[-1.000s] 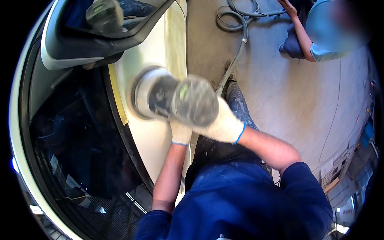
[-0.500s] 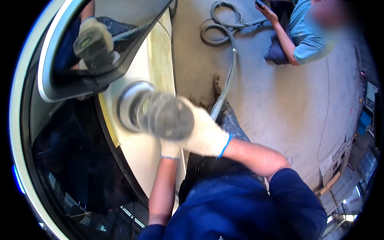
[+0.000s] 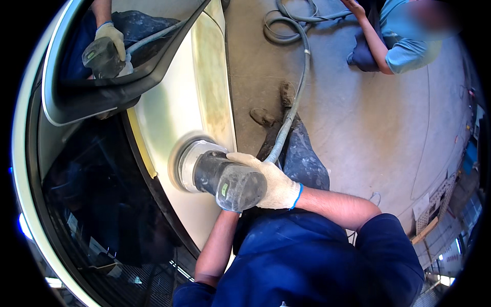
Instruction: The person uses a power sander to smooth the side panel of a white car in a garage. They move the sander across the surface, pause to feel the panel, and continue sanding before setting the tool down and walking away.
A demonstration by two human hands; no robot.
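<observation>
background at left: dark vehicle window [image 3: 97, 199], then yellow tape strip [image 3: 140, 143] edging pale body panel [image 3: 176, 97]. left forearm [image 3: 217, 245] extending behind sander [image 3: 225, 176]; left hand hidden but for blue cuff [image 3: 231, 210], grip cannot be told. sander at panel, round pad against it. gloved right hand [image 3: 276, 185] grasping sander body. grey hose [image 3: 295, 107] across floor [image 3: 368, 148]. co-worker [image 3: 411, 56] at upper right.

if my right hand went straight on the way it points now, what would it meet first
The sander, which the right hand grips. Beyond it in that line, the pale panel seems next, though depth is hard to judge.
</observation>
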